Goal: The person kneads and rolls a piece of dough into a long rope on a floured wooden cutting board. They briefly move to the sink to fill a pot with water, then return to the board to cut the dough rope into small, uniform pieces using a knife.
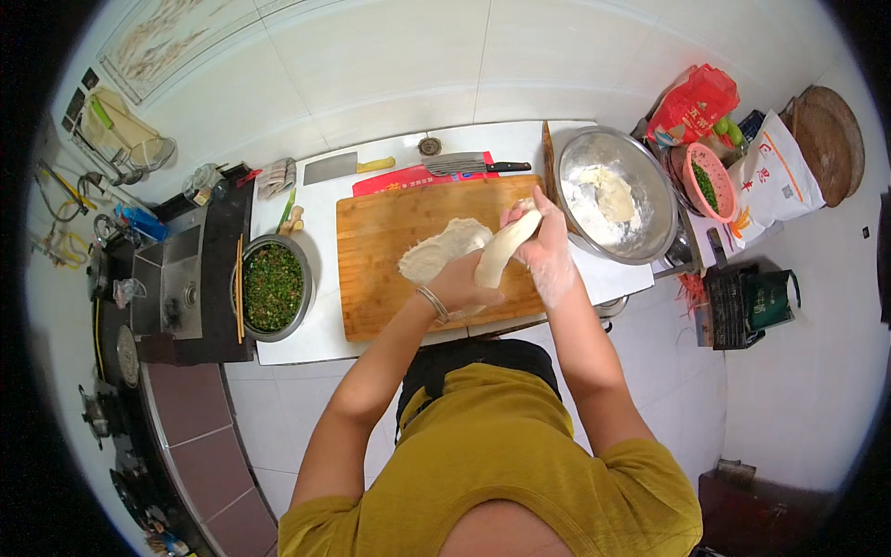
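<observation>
Between my two hands a thick rope of pale dough is held at a slant above the wooden cutting board. My left hand wraps round its lower end. Its upper end sits in the closed fingers of my right hand, which has flour on the wrist. A patch of white flour is spread on the board, left of the dough. To the right stands a big metal bowl with more dough and loose flour inside.
A cleaver and a black-handled knife lie behind the board. At left are a bowl of chopped green filling, chopsticks and a sink. A pink basket and a white sack stand at right.
</observation>
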The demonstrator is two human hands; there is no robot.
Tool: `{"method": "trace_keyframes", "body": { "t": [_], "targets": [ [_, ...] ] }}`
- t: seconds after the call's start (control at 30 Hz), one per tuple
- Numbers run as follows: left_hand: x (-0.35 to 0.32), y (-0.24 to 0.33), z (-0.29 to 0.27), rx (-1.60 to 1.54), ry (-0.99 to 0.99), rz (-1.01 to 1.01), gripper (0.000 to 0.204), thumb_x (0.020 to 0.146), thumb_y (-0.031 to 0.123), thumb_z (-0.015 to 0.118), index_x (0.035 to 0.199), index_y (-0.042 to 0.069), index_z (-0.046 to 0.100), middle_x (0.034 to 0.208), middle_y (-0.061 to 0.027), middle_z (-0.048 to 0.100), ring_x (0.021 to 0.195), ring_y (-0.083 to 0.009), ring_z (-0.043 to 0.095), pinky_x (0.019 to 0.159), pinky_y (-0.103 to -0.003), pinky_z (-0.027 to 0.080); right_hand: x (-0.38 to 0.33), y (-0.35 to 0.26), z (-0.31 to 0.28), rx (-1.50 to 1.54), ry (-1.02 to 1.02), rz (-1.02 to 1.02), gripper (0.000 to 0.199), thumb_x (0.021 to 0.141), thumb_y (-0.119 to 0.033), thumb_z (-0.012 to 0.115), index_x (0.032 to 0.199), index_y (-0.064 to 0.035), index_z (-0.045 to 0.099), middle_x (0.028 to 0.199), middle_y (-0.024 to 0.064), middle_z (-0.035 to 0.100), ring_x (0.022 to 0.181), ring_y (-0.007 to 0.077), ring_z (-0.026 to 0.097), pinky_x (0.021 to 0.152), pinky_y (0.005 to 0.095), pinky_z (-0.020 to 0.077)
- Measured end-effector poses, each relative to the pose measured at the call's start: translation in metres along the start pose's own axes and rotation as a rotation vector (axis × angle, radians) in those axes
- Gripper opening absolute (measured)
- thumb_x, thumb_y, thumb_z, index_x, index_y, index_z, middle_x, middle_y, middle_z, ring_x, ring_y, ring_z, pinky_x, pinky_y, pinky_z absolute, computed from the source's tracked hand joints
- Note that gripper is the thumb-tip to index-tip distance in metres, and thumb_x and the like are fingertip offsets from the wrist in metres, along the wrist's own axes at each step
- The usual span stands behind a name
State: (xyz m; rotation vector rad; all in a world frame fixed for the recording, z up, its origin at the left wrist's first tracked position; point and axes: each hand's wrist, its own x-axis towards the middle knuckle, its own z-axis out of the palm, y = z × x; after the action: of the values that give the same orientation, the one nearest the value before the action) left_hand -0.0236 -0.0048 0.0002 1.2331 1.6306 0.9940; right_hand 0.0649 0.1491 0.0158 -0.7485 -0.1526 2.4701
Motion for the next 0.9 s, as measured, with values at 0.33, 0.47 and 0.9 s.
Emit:
{"method": "trace_keyframes", "body": {
  "t": [0.33,0.47,0.9],
  "targets": [
    [0.005,0.011,0.003,0.028,0.099,-0.009,0.056,0.068,0.031,0.071,0.115,0.006,0.053,0.101,-0.0177,0.063,0.096,-0.0322,0.06,0.084,-0.039,0.045,-0.023,0.028,0.016,-0.423,-0.002,-0.088,0.019,0.092,-0.028,0.052,0.092,-0.0094,0.05,0.075,0.0046,0.056,0.07,0.0165,0.056,0.068,0.0318,0.0456],
    [-0.006,0.022,0.004,0.178,0.048,0.015,0.051,0.07,0.032,0.069,0.111,0.004,0.055,0.094,-0.0179,0.065,0.088,-0.0341,0.062,0.078,-0.04,0.047,0.002,0.007,-0.01,-0.189,-0.112,0.104,0.022,0.091,-0.028,0.054,0.076,-0.0151,0.046,0.054,-0.005,0.042,0.049,0.0081,0.042,0.051,0.0253,0.038],
    [0.018,0.002,-0.001,-0.073,0.237,0.12,0.049,0.068,0.031,0.072,0.107,0.004,0.06,0.096,-0.0138,0.065,0.088,-0.0277,0.063,0.081,-0.038,0.047,-0.027,0.03,0.022,-0.601,-0.091,-0.067,0.027,0.092,-0.034,0.053,0.099,-0.0076,0.053,0.077,0.0057,0.059,0.09,0.0238,0.061,0.081,0.0356,0.0462]
  ]
}}
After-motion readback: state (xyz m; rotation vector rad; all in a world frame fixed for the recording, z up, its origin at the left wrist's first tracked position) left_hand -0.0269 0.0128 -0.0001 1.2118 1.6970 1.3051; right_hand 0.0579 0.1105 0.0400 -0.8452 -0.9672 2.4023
